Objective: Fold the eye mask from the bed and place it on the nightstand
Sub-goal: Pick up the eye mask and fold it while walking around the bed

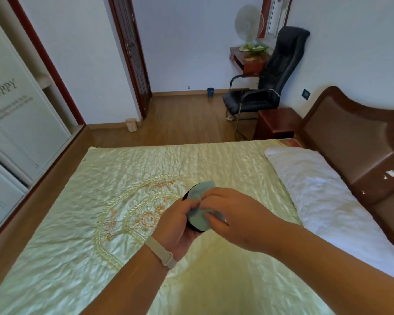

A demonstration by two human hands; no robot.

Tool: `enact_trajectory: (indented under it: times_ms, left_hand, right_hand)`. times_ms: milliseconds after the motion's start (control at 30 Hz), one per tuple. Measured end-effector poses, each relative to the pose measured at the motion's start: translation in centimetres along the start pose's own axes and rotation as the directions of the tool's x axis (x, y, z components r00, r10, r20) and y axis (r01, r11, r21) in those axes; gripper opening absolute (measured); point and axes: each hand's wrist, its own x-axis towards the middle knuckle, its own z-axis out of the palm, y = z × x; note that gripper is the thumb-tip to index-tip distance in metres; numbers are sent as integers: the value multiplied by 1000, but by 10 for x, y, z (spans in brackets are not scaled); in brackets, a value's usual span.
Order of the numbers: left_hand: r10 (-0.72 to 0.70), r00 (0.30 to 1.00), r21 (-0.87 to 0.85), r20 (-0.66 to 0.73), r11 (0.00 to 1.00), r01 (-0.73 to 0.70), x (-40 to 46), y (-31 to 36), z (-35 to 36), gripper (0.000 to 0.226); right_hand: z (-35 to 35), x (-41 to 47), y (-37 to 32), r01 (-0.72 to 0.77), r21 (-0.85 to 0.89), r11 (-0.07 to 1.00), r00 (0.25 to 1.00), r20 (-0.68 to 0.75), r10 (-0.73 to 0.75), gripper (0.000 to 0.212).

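A light blue eye mask (pixel 199 194) with a black edge is held above the bed (pixel 127 201), bunched between both hands. My left hand (pixel 175 226) grips its lower part from the left, with a pale band on the wrist. My right hand (pixel 232 214) pinches the mask's middle from the right. Part of the mask is hidden under my fingers. The dark red nightstand (pixel 276 122) stands beyond the bed's far right corner, beside the headboard.
A white pillow (pixel 323 192) lies along the brown headboard (pixel 355 142) on the right. A black office chair (pixel 268 85) stands just behind the nightstand. A wardrobe (pixel 14 114) lines the left wall. Wooden floor (pixel 180 119) lies past the bed's far edge.
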Motion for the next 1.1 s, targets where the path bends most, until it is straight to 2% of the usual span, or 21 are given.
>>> enact_trajectory:
  times_ms: [200, 267, 433, 567, 767, 867, 1100]
  left_hand:
    - [81, 996, 58, -34, 995, -79, -29, -3, 36, 24]
    - [111, 992, 59, -60, 992, -108, -38, -4, 45, 24]
    - [180, 970, 105, -165, 981, -164, -61, -2, 49, 25]
    - [216, 953, 102, -214, 975, -198, -84, 4, 38, 27]
    - [301, 921, 77, -249, 954, -291, -137, 16, -4, 35]
    - [340, 892, 49, -299, 939, -342, -171, 18, -33, 36]
    - [371, 822, 56, -432, 921, -386, -279, 24, -134, 36]
  right_hand:
    - [-32, -25, 10, 175, -64, 983, 969, -165, -183, 32]
    - [-36, -29, 9, 215, -52, 975, 962, -162, -221, 32]
    - [-39, -28, 1, 290, -86, 953, 952, -72, -296, 16]
    - [-32, -19, -16, 342, -31, 939, 937, -68, -343, 14]
    - [1, 0, -67, 425, 91, 901, 904, -89, -418, 19]
    - [24, 9, -101, 469, 135, 873, 883, -56, -466, 19]
    - [85, 20, -228, 562, 140, 815, 824, -9, -567, 20]
